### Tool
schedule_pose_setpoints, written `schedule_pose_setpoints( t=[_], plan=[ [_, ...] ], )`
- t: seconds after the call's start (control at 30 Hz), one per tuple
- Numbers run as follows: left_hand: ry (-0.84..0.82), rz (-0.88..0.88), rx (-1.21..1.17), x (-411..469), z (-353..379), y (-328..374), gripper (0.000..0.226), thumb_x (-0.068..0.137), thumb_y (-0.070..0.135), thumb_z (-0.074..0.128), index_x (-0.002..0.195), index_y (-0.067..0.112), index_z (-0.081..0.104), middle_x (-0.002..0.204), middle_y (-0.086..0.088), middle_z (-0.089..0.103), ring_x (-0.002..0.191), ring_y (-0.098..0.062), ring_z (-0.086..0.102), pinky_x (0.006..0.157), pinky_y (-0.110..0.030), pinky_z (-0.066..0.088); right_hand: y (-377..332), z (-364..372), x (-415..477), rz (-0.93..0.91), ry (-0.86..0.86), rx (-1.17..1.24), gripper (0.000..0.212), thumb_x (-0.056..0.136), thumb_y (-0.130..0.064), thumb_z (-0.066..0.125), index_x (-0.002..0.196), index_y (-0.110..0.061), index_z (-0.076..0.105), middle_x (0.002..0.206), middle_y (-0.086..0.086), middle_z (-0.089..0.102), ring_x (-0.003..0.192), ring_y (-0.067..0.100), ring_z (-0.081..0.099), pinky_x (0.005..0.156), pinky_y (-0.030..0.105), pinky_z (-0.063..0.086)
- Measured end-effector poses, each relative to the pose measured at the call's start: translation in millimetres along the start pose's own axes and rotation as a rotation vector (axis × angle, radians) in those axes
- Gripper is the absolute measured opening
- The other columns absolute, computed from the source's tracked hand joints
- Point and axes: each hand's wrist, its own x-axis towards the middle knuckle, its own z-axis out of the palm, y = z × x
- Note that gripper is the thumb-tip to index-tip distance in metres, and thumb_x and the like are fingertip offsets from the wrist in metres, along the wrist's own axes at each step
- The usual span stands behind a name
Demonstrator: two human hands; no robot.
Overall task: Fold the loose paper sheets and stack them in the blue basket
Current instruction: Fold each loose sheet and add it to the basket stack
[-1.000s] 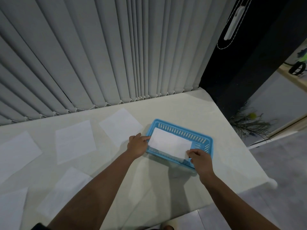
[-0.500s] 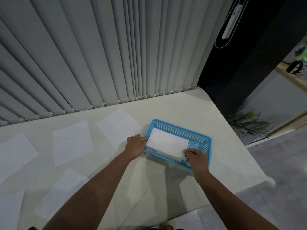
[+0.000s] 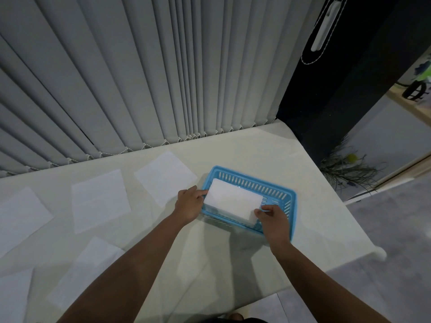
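A folded white paper sheet [image 3: 233, 198] lies in the blue basket [image 3: 277, 191] on the pale table. My left hand [image 3: 189, 203] pinches the sheet's left end at the basket's left rim. My right hand [image 3: 272, 219] grips its near right corner, over the basket's front wall. Several loose flat sheets lie on the table to the left, the nearest one [image 3: 165, 176] just beyond my left hand, another [image 3: 99, 199] further left.
Grey vertical blinds [image 3: 140, 78] hang behind the table. The table's right edge [image 3: 363, 231] drops to a grey floor. A dark wall and a spiky plant [image 3: 347, 169] stand at the right.
The folded sheet has sunk a little deeper into the basket with both hands still on it. My right hand has slid slightly left along the front wall.
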Motion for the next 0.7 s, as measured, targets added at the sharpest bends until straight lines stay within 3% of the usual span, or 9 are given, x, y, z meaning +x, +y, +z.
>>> schedule_pose_setpoints(
  t=[0.17,0.27,0.4,0.5,0.6,0.7],
  plan=[
    [0.083,0.032,0.012,-3,1,7,0.045,0.096,0.014,0.029,0.125,0.025,0.061,0.105,-0.004,0.054,0.116,-0.032,0.047,0.1,-0.045,0.044,0,1,-2,-0.065,0.009,-0.076,0.025,0.087,-0.02,0.064,0.111,-0.014,0.062,0.096,0.0,0.064,0.086,0.018,0.058,0.075,0.027,0.042],
    [0.167,0.049,0.02,-9,2,10,0.042,0.095,0.012,0.033,0.126,0.021,0.061,0.118,-0.004,0.057,0.121,-0.031,0.044,0.099,-0.044,0.046,4,2,0,-0.178,0.032,-0.167,0.029,0.087,-0.022,0.063,0.115,-0.016,0.062,0.108,0.002,0.065,0.097,0.02,0.062,0.088,0.037,0.05],
    [0.17,0.118,0.187,-18,4,13,0.043,0.099,0.023,0.036,0.141,0.027,0.043,0.154,-0.002,0.033,0.136,-0.026,0.03,0.111,-0.037,0.033,13,1,2,-0.484,0.025,-0.5,0.044,0.088,-0.036,0.061,0.128,-0.019,0.056,0.135,0.005,0.055,0.121,0.026,0.053,0.103,0.044,0.043],
    [0.148,0.208,0.357,-22,10,16,0.049,0.1,0.037,0.03,0.148,0.031,0.027,0.161,0.0,0.018,0.143,-0.025,0.021,0.118,-0.041,0.021,17,7,2,-0.674,-0.081,-0.845,0.062,0.092,-0.059,0.029,0.142,-0.024,0.041,0.154,0.002,0.036,0.14,0.031,0.033,0.114,0.052,0.025],
    [0.054,0.21,0.501,-22,17,16,0.054,0.1,0.048,0.021,0.151,0.033,0.013,0.163,-0.001,0.001,0.149,-0.027,0.006,0.121,-0.047,0.004,20,11,4,-0.716,-0.178,-1.013,0.088,0.085,-0.067,-0.011,0.15,-0.02,0.027,0.16,0.005,0.023,0.147,0.035,0.018,0.116,0.056,0.012],
    [0.018,0.15,0.593,-19,21,10,0.058,0.098,0.052,0.018,0.151,0.034,0.002,0.162,-0.006,-0.009,0.149,-0.032,-0.002,0.119,-0.051,-0.003,25,9,10,-0.686,-0.248,-1.066,0.099,0.073,-0.069,-0.025,0.153,-0.021,0.009,0.163,0.003,0.006,0.149,0.033,0.002,0.116,0.056,-0.002]
  ],
)
